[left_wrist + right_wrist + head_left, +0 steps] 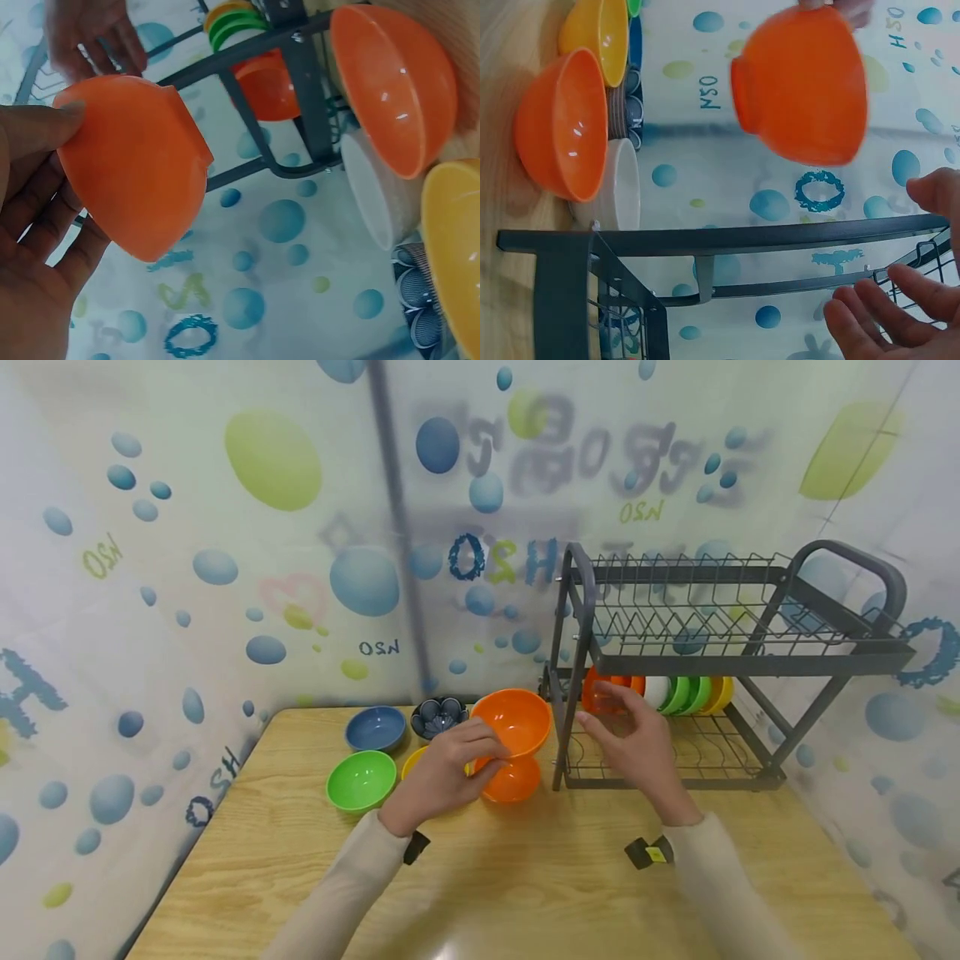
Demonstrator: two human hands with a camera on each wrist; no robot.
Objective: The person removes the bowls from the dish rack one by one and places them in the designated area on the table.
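My left hand (455,766) pinches the rim of an orange bowl (517,717), thumb on one side and fingers on the other. This bowl is held up above the table, overlapping a second orange bowl (512,781) that sits on the wood. In the left wrist view the held orange bowl (139,165) is tilted, its foot ring facing the rack. My right hand (636,745) holds nothing; its thumb and fingers are spread apart in front of the dish rack (573,693). The right wrist view shows its fingers (862,315) apart from the raised bowl.
Left of the orange bowls stand a green bowl (362,782), a blue bowl (376,729), a dark patterned bowl (439,718) and a partly hidden yellow bowl (414,762). A white bowl (622,187) is behind. Orange, white, green (678,695) and yellow bowls line the rack's lower tier.
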